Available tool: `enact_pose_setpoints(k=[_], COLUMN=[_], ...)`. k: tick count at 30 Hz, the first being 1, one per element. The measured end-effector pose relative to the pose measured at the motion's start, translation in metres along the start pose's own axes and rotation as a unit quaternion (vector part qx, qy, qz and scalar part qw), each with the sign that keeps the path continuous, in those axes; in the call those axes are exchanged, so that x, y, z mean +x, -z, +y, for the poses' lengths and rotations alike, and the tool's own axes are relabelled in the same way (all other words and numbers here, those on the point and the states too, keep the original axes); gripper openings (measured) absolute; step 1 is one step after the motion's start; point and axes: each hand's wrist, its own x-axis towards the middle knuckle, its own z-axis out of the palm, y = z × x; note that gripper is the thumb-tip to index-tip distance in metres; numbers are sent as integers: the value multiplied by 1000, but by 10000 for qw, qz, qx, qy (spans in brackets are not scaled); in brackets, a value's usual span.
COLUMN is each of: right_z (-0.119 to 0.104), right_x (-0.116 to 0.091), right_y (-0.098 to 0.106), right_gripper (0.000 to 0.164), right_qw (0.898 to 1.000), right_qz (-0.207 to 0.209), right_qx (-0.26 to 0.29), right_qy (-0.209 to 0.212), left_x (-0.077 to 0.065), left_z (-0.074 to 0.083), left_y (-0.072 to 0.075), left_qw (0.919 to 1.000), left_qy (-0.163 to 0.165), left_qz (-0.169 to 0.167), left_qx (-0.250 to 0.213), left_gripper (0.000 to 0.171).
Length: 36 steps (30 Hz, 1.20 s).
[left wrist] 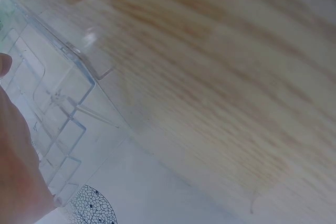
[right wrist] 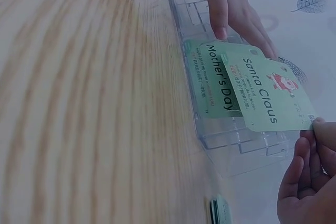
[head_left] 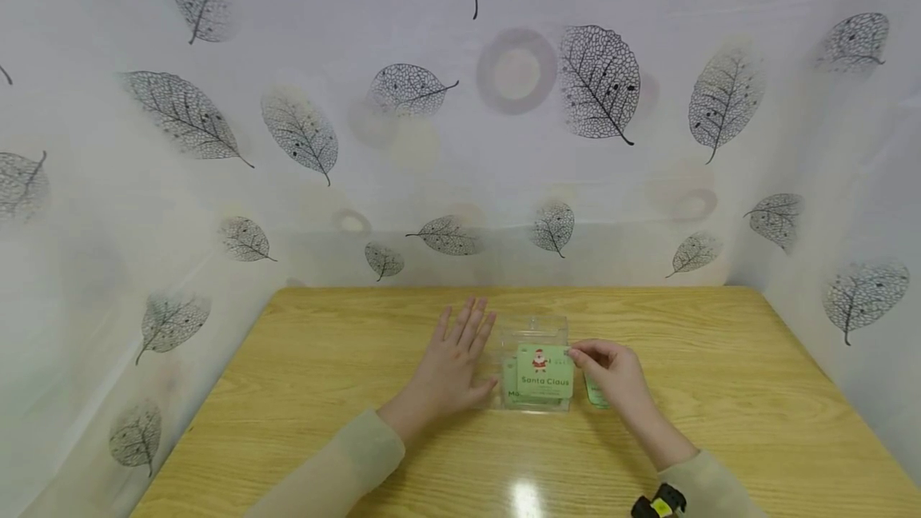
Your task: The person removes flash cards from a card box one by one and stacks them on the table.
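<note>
My right hand (head_left: 617, 378) pinches the upper right corner of a green Santa Claus card (head_left: 544, 374) between thumb and fingers. That card is held over a clear plastic box (head_left: 534, 328), in which a green Mother's Day card (right wrist: 211, 82) lies partly covered by it. Fingers spread and straight, my left hand (head_left: 452, 362) rests at the box's left side. In the left wrist view, the clear plastic box (left wrist: 63, 103) shows its moulded edges beside part of the left hand (left wrist: 18, 166).
A small stack of green cards (head_left: 596, 392) lies on the wooden table (head_left: 302, 422) right of the box, partly hidden by the right hand. Behind the table hangs a pale curtain (head_left: 468, 166) with leaf prints. A dark watch-like band (head_left: 658, 502) sits at the right sleeve.
</note>
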Motion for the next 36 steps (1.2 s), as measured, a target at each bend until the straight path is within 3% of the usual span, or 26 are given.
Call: enact_pose_setpoints(k=[36], right_z=[5], right_x=[-1], right_y=[13], right_gripper=[25], right_qw=[9996], right_qz=[150], right_qx=[230], right_qy=[-105], left_x=[-1], left_z=[1], left_y=[-1], left_qw=[10000], left_qy=[-5], left_qz=[71], left_qx=[3], left_gripper=[102])
